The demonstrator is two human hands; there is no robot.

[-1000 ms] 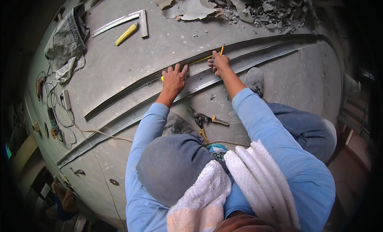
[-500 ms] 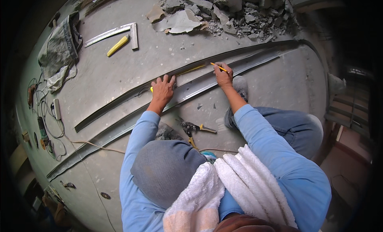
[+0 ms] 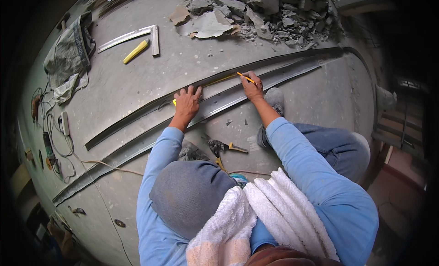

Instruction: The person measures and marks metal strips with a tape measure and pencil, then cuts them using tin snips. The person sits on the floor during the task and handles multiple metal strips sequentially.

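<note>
My left hand (image 3: 186,106) lies over a long metal channel (image 3: 121,127) on the floor, fingers bent around a mostly hidden tape measure (image 3: 174,102). Only a bit of its yellow case shows beside the palm. From under this hand the yellow tape blade (image 3: 220,80) runs right along the channel. A yellow-orange pencil (image 3: 247,79) is pinched in my right hand (image 3: 252,87), its tip at the blade's right end. Nearer me a second metal channel (image 3: 215,107) lies alongside, passing beneath both hands.
Yellow-handled snips (image 3: 237,148) lie near my foot. Up left are a metal square (image 3: 154,42) and a yellow utility knife (image 3: 136,51). Broken rubble (image 3: 256,16) is heaped at the back. An angle grinder (image 3: 48,149), cords and a power strip (image 3: 65,124) sit at left.
My right hand has shifted slightly left and nearer, bringing the pencil's tip to the end of the tape blade. My left hand stays put.
</note>
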